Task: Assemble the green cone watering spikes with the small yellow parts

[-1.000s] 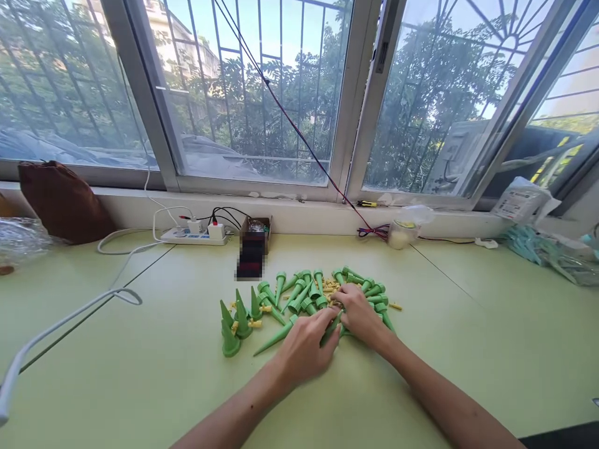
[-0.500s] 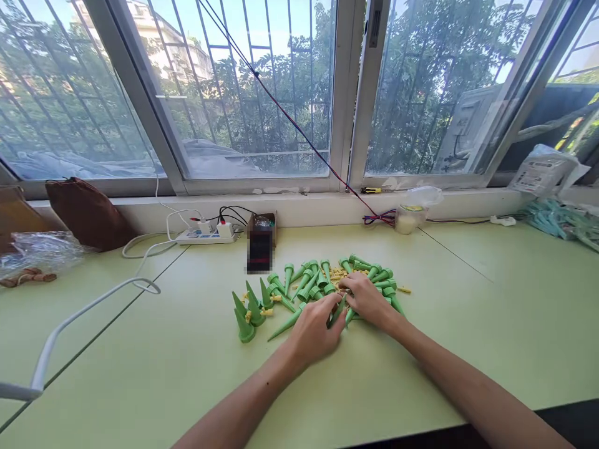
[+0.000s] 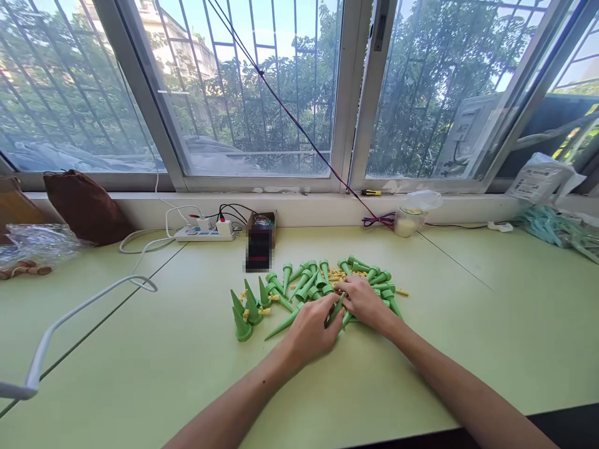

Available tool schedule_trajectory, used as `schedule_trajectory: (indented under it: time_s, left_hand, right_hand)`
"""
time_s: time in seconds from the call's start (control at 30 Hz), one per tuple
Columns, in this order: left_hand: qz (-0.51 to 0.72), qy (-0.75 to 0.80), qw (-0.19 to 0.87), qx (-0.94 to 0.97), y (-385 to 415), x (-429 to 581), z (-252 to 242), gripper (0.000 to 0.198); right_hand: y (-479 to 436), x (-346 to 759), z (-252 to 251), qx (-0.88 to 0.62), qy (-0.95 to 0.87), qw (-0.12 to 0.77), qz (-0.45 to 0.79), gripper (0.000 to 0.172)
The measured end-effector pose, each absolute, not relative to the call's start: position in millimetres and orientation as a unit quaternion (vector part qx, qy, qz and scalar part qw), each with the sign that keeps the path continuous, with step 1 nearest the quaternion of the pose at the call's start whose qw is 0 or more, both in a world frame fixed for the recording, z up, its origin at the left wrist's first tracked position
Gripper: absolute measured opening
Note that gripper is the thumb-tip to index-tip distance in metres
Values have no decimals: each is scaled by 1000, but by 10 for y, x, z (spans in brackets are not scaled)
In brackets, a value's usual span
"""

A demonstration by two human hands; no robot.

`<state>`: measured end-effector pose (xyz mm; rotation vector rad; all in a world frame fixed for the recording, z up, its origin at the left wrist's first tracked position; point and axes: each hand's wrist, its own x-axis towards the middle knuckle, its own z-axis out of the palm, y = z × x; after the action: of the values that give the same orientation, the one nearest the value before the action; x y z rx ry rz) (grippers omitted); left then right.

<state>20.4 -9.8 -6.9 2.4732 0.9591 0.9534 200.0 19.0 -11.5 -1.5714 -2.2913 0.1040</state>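
My left hand (image 3: pixel 312 325) is closed around a green plastic watering spike (image 3: pixel 335 309), its pointed tip up toward my other hand. My right hand (image 3: pixel 362 298) is at the near side of the pile with its fingers bent together by that tip; what they hold, if anything, is hidden. Around both hands lies a heap of green spikes (image 3: pixel 306 284) with ribbed caps, and small yellow valve pieces (image 3: pixel 337 274) show among them. To the left, several green spikes (image 3: pixel 251 307) stand point up, with yellow valves (image 3: pixel 264 312) at their sides.
Behind the pile stand a small box (image 3: pixel 264 223) and a dark blurred-out object (image 3: pixel 259 249). A power strip (image 3: pixel 206 234) and a white cable (image 3: pixel 88 308) are on the left. A lidded tub (image 3: pixel 408 223) stands by the sill, and teal bundles (image 3: pixel 545 226) lie far right.
The view has shifted slightly. My left hand still grips the spike, which shows a little more clearly between the fingers. My right hand stays almost in place at the pile.
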Motion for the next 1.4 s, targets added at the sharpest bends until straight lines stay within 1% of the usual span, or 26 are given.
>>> schedule_trajectory:
  time_s: [0.27, 0.43, 0.6, 0.77, 0.87, 0.97, 1.03, 1.17, 1.3, 1.4]
  left_hand:
    - [338, 335, 149, 867, -104, 210, -63, 8]
    - [323, 337, 148, 872, -99, 205, -50, 11]
    - [301, 327, 150, 883, -72, 188, -43, 21]
    - [287, 298, 157, 897, -78, 175, -47, 20]
    - [310, 299, 167, 887, -79, 181, -34, 22]
    - [368, 336, 174, 849, -44, 183, 10, 29]
    - [419, 375, 191, 805, -5, 171, 48, 33]
    - [481, 429, 267, 716, 56, 130, 95, 33]
    - [515, 416, 351, 662, 68, 135, 91, 28]
    - [516, 391, 392, 653, 56, 164, 81, 27]
  right_hand:
    - [207, 1966, -151, -551, -814, 185, 13, 21]
    - [140, 1951, -118, -538, -814, 217, -18, 21]
    - [66, 1931, -57, -505, -808, 302, -16, 19]
    - [33, 1931, -52, -457, -787, 415, 0, 16]
    - [12, 1932, -53, -436, -773, 460, 20, 14]
    - [-10, 1924, -50, -419, -765, 488, 29, 12]
    - [-24, 1913, -50, -417, -758, 501, 29, 12]
    - [-53, 1872, -60, -416, -748, 517, 27, 12]
    - [-91, 1825, -70, -404, -747, 528, 25, 10]
    - [-112, 1804, -81, -401, -744, 533, 37, 9]
